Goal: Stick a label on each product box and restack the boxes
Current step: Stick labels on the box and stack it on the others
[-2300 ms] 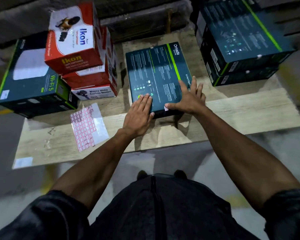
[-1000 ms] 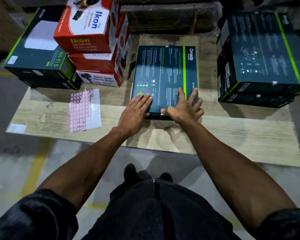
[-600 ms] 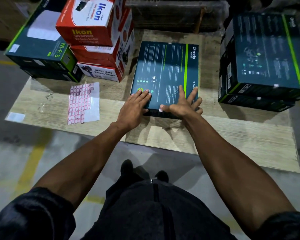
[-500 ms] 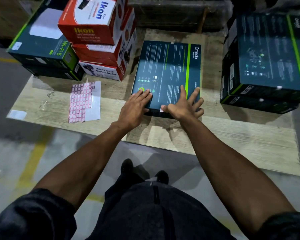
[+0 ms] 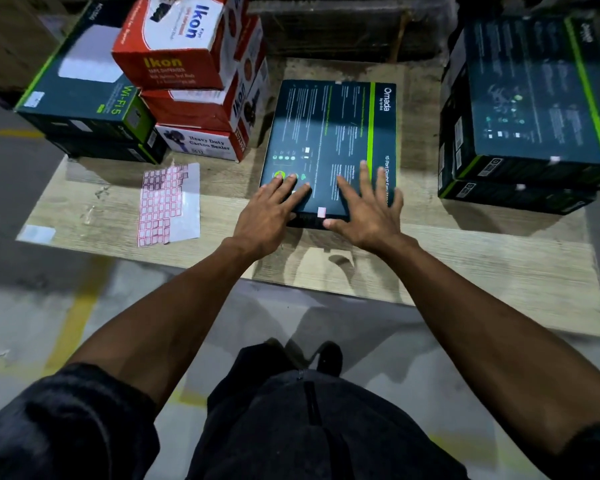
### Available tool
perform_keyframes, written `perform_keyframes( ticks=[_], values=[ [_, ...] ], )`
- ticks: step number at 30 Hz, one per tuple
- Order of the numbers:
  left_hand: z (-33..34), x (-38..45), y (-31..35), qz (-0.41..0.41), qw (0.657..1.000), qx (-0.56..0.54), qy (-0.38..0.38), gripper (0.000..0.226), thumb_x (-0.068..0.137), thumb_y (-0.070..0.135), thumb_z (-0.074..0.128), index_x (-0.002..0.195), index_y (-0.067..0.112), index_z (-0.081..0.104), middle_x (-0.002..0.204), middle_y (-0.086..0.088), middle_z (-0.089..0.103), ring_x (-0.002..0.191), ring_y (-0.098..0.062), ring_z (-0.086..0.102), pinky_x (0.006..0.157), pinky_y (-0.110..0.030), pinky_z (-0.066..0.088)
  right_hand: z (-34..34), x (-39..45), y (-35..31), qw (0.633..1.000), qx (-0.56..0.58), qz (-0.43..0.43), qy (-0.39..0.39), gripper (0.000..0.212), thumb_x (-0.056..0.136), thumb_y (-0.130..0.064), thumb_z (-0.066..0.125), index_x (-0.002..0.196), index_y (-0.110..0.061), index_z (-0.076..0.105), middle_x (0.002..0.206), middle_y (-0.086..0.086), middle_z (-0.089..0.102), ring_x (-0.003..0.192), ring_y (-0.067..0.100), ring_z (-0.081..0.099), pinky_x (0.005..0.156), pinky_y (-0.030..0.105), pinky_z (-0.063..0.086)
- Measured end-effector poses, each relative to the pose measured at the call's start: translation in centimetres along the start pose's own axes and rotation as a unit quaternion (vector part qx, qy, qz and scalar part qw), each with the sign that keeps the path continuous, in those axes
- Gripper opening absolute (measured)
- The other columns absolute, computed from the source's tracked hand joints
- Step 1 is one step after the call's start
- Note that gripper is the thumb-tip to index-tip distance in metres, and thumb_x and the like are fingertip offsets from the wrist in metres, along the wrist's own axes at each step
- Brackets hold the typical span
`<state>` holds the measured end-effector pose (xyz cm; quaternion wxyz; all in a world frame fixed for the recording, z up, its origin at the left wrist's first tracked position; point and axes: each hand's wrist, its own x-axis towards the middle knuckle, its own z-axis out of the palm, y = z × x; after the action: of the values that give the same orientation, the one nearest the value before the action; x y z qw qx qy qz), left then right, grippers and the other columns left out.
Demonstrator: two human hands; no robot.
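L hand: flat, fingers straight, resting on near-left corner of Omada box, prob. steadying it; grips nothing.
R hand: spread wide on near-right edge, thumb just below label; holds nothing.
Label: on box's near edge, btwn the hands.
Label sheet: on board, left of box, within reach.
Far stack: right, likely restack spot.

Dark short sleeves, dark trousers

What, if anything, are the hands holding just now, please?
Nothing is gripped: the left hand and right hand lie flat on the near end of the Omada box.
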<state>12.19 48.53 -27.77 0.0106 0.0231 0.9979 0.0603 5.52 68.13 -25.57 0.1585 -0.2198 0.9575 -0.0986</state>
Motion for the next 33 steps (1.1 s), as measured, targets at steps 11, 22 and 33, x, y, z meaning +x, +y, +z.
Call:
perform_keyframes(
  ticks=[11, 22, 33],
  values=[
    [1.5, -0.1, -0.7, 0.026, 0.999, 0.026, 0.022, 0.067, 0.098, 0.011, 0.050, 0.154, 0.028, 0.016, 0.161, -0.007, 0.016, 0.148, -0.029, 0.010, 0.118, -0.042, 0.012, 3.1, -0.3, 0.6, 0.986, -0.100, -0.041, 0.125, 0.060, 0.098, -0.045, 0.047, 0.153, -0.032, 0.025, 0.164, 0.005, 0.015, 0.150, 0.031, 0.010, 0.117, 0.057, 0.008],
    [0.8, 0.4, -1.0, 0.058, 0.997, 0.040, 0.028, 0.052, 0.101, 0.021, 0.044, 0.151, 0.021, 0.029, 0.157, -0.013, 0.028, 0.143, -0.035, 0.024, 0.111, -0.045, 0.026, 2.2, -0.7, 0.2, 0.996, 0.004, -0.019, 0.089, 0.064, 0.096, -0.052, 0.047, 0.153, -0.036, 0.023, 0.165, -0.002, 0.002, 0.152, 0.023, -0.003, 0.119, 0.050, -0.007],
    [0.1, 0.9, -1.0, 0.053, 0.998, 0.041, 0.011, 0.054, 0.099, 0.023, 0.048, 0.150, 0.022, 0.031, 0.156, -0.012, 0.030, 0.143, -0.033, 0.026, 0.112, -0.044, 0.029, 1.8, -0.1, -1.3, 0.981, 0.141, 0.048, 0.128, 0.050, 0.088, -0.058, 0.058, 0.131, -0.034, 0.052, 0.160, -0.006, 0.024, 0.150, 0.016, 0.010, 0.118, 0.045, -0.005]
  ],
)
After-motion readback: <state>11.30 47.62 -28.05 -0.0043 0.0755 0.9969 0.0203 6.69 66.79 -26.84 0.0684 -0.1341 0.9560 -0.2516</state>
